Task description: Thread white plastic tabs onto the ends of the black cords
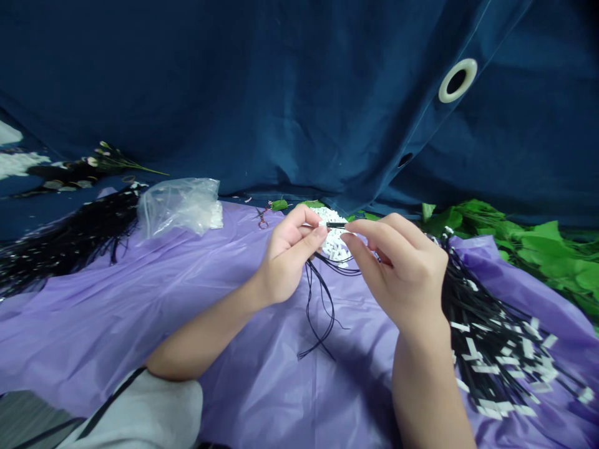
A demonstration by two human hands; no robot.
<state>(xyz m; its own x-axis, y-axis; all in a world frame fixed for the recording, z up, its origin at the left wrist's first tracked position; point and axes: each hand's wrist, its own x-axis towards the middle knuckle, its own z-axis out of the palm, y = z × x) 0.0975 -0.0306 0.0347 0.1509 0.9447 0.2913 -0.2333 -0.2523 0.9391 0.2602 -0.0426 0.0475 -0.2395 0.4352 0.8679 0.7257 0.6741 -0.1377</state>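
Observation:
Between thumb and forefinger, my left hand (292, 252) pinches a small white tag (322, 223) at the end of some thin black cords (322, 280). My right hand (402, 265) pinches the black strands just to the right of that tag. The rest of the cords loop down below both hands, their loose ends hanging over the purple sheet (224, 318). Behind my fingers lies a heap of small white pieces (336, 246), partly hidden by the hands.
Black cords with white tags (500, 349) lie at right, beside green leaves (533, 249). At left are another black cord bundle (79, 234), a clear plastic bag (180, 206) and small scissors (262, 218). A dark blue curtain (262, 93) hangs behind.

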